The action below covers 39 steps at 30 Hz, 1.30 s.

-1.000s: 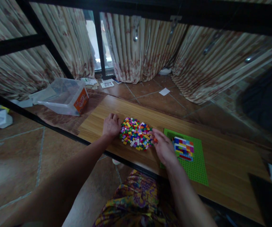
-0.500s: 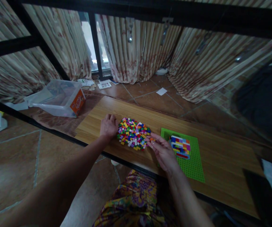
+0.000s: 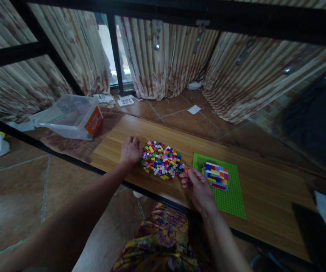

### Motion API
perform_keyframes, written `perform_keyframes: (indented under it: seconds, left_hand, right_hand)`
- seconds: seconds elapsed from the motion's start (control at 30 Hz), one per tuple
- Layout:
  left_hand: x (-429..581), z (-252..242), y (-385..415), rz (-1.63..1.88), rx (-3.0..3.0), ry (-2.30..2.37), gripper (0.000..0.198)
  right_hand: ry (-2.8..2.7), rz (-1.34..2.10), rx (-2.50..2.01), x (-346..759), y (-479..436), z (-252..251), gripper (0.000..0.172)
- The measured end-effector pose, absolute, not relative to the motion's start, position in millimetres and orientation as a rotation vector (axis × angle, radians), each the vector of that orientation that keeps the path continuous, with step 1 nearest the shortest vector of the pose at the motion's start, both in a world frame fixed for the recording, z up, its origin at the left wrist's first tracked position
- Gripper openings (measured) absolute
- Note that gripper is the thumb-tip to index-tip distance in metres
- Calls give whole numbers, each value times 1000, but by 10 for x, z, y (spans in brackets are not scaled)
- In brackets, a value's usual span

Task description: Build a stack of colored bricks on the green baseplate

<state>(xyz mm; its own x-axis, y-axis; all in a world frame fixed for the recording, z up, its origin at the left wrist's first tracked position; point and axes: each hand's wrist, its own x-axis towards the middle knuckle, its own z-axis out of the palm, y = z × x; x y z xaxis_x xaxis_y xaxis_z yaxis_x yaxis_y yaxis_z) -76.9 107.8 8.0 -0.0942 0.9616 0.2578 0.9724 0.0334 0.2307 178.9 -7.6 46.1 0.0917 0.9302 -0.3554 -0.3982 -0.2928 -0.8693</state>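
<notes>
A pile of small multicoloured bricks (image 3: 160, 159) lies spread on the wooden table (image 3: 267, 196). My left hand (image 3: 131, 150) rests at the pile's left edge with its fingers curled; whether anything is under them is hidden. Between the pile and the green baseplate (image 3: 232, 202), my right hand (image 3: 195, 184) pinches an orange brick (image 3: 187, 170) between thumb and fingertips. A block built of layered coloured bricks (image 3: 216, 175) sits on the upper part of the baseplate, just right of my right hand.
Beyond the table's left end stands a clear plastic box (image 3: 69, 117) with an orange label. A black metal bar (image 3: 66, 156) runs along the near edge. Papers (image 3: 125, 101) lie on the floor before the curtains (image 3: 163, 60). A dark object (image 3: 307, 226) is at the right end.
My right hand has drawn back slightly to the right, away from the pile, with its fingers more closed around the orange brick. My left hand has stayed in place.
</notes>
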Motion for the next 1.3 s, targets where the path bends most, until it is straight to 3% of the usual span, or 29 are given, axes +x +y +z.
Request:
perform_keyframes:
  seconds: [0.17,0.5,1.03,1.3]
  left_hand:
    - [-772,76,1081,-538,-2087,-2226,28]
    - [-764,99,1074,-556,-2094,-2233,28]
    - [-766,103,1067,-533,-2097,-2227,28]
    - [-767,110,1068,-539,-2097,-2241,28]
  right_hand:
    - [-731,1497,-1274,1802,-123,417,33]
    - [-1068,1177,-1398,1825,-156,374,23]
    - [-1010,931,-1460,1651,146,328,38]
    - [-1012,1028,-1486,1603,342,325,43]
